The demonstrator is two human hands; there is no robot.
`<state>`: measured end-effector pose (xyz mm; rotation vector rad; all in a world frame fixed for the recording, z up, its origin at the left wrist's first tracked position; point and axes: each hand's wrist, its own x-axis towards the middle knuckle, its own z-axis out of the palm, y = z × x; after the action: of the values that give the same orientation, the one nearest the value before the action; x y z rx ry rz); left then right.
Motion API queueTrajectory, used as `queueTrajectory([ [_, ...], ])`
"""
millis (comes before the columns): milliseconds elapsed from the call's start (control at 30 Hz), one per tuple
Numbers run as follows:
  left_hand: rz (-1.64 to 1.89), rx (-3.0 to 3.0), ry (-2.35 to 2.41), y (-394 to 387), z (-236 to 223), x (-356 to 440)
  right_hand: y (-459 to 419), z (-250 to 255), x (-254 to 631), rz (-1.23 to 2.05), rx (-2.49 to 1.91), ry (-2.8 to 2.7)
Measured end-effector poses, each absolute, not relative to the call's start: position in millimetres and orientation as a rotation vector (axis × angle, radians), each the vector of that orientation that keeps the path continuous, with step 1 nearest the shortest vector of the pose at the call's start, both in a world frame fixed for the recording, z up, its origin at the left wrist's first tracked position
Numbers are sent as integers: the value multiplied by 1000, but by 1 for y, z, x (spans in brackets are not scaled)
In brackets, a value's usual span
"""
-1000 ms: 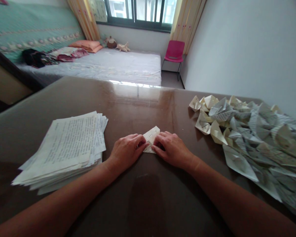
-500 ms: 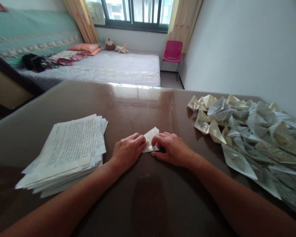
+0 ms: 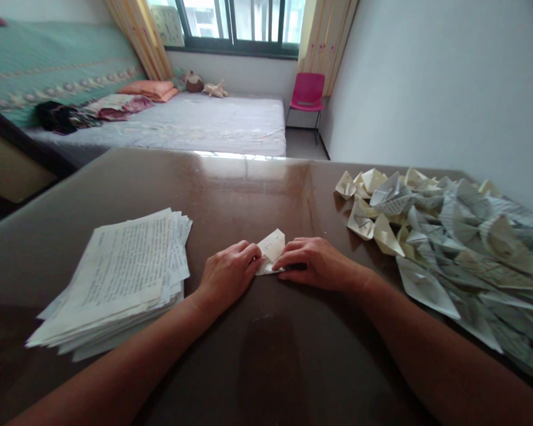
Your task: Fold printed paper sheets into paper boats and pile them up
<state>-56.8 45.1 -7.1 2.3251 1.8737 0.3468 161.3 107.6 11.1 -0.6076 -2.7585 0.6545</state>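
Observation:
A small folded piece of printed paper [image 3: 273, 244] lies on the brown table [image 3: 249, 195] between my hands. Its top comes to a blunt point, and its lower edge is partly covered by fingers. My left hand [image 3: 233, 266] has its fingers closed on the paper's left side, thumb and fingertips pressed together. From the right, my right hand [image 3: 315, 262] grips the lower right part, its fingers laid over the paper and the thumb below them at the near edge.
A stack of printed sheets [image 3: 119, 266] lies to the left. On the right is a large heap of folded paper boats [image 3: 448, 236]. Beyond the table stand a bed [image 3: 231, 121] and a pink chair [image 3: 308, 92], with a white wall at the right.
My right hand's fingers have straightened and slid lower over the paper's right side, uncovering more of its top. My left hand stays at the left edge. The view has shifted slightly.

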Motion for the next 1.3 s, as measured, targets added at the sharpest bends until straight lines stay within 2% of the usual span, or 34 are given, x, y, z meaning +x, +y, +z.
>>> queueTrajectory([
  [467,272,2524,1964,49,-5,-59,100,23,161,374,-583,-2941],
  [633,480,2868,1518,31,-1,-55,95,26,158,315,-642,-2983],
  [733,425,2877,1328,22,-1,-53,96,28,160,408,-629,-2956],
  [900,366,2775,1316,25,-5,-62,110,27,170,941,-584,-2742],
  [967,347,2781,1299,26,-5,-65,116,24,173,1056,-656,-2629],
  [1133,270,2843,1280,23,-1,-64,120,14,173,1000,-675,-2608],
  [1300,153,2912,1278,19,5,-59,113,8,169,778,-712,-2673],
])
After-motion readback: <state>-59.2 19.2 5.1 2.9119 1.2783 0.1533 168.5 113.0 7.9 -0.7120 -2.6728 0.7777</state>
